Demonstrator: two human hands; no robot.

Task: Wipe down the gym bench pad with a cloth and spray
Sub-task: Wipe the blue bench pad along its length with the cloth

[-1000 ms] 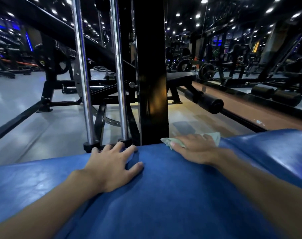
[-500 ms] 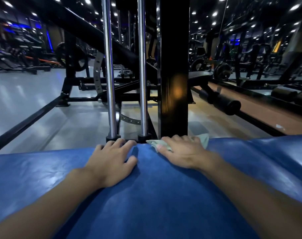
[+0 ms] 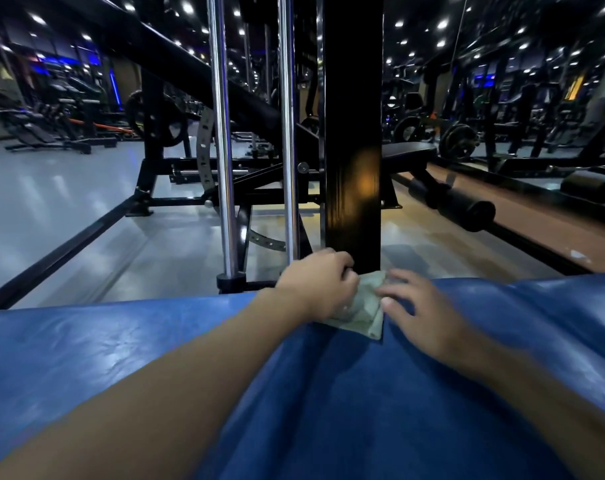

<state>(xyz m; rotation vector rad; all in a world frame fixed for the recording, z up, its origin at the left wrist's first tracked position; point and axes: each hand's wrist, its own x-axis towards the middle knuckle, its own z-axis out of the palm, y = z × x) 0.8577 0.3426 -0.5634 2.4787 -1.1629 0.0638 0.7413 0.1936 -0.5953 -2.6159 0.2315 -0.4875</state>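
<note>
Left hand (image 3: 316, 282) has moved off the bare blue bench pad (image 3: 121, 358) onto the green cloth (image 3: 365, 308) and grips its left side with curled fingers. Right hand (image 3: 425, 310) lies flat, fingertips on the cloth's right edge. The cloth sits at the pad's far edge by the black upright (image 3: 351, 133); a push could drop it to the floor. Vinyl glossy, creased. Gym dim, spotlit.

Blue bench pad (image 3: 346, 410), pale green cloth (image 3: 365, 315), black post (image 3: 351, 133)

Glossy blue vinyl-like pad (image 3: 155, 341), soft cloth (image 3: 367, 306)
</note>
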